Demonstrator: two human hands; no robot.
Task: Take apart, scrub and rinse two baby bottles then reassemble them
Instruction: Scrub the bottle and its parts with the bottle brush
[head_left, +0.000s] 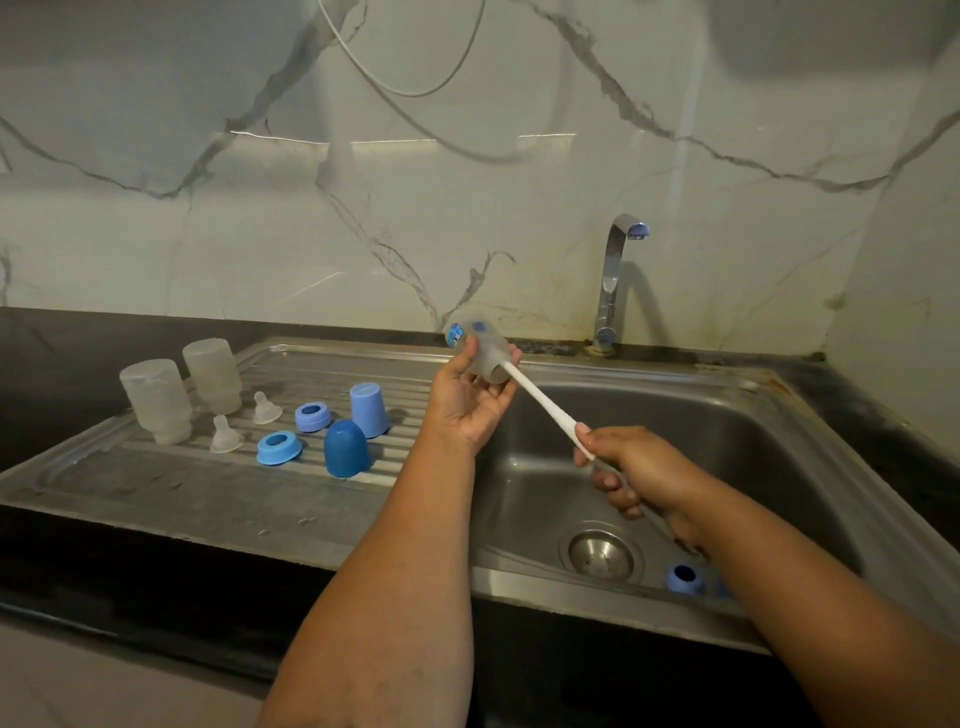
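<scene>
My left hand (470, 402) grips a clear baby bottle (475, 343) with a blue print, tilted over the sink's back rim. A white bottle brush handle (543, 400) runs into the bottle's mouth, and my right hand (631, 470) grips its lower end above the basin. On the draining board two clear bottles (156, 400) (214, 375) stand upside down. Beside them lie two clear teats (225, 435) (266, 409), two blue screw rings (279, 448) (312, 417), a pale blue cap (369, 409) and a darker blue cap (346, 448).
The steel sink (779, 441) has a drain plug (601, 553) and another blue ring (684, 578) lying in the basin near my right forearm. A chrome tap (613, 280) stands at the back, not running. Black countertop surrounds the sink; a marble wall rises behind.
</scene>
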